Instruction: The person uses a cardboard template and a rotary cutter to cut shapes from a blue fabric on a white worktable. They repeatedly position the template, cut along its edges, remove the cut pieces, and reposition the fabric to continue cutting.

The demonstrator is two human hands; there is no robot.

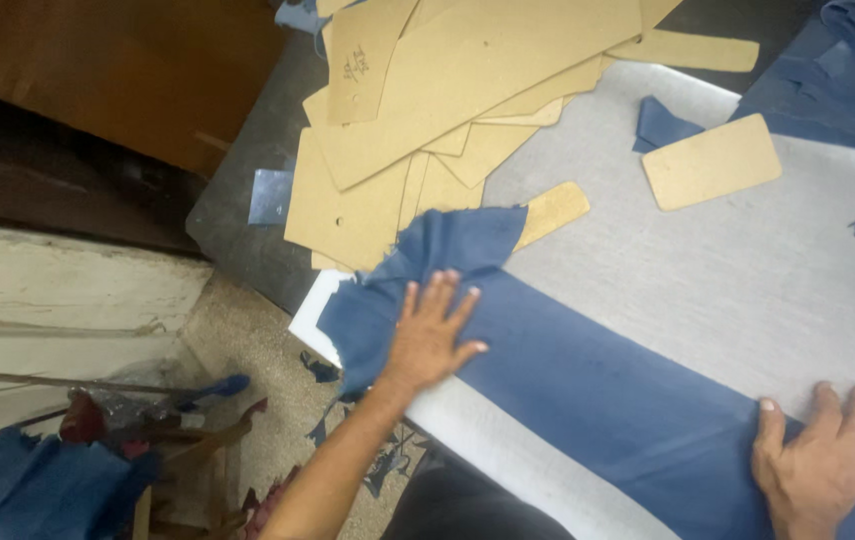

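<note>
The blue leather strip (588, 390) lies flat across the pale cutting board (748, 270), running from its near left corner down toward your right side. Your right hand (826, 455) is closest to you. It lies on the near end of the strip with the fingers bent and the thumb out to the side, pushing the leather down. I cannot tell if it pinches the edge. Your left hand (430, 335) rests farther along, on the ragged far end of the strip. Its fingers are spread wide and flat, and it holds nothing.

Down to your left, the floor (248, 350) has little blue scraps (320, 368) on it, and a heap of blue stuff (18, 485) sits by some sticks.

Just past your left hand, the leather's rough end covers part of a small tan card piece (556, 210). Beyond that is a big pile of tan card patterns (448, 100), stacked one over another. A rounded tan card (712, 162) lies alone on the board, with a small blue offcut (663, 125) near it. More blue leather (838, 80) is bunched up at the far right. A brown cardboard sheet (128, 70) sits far off at the left.
</note>
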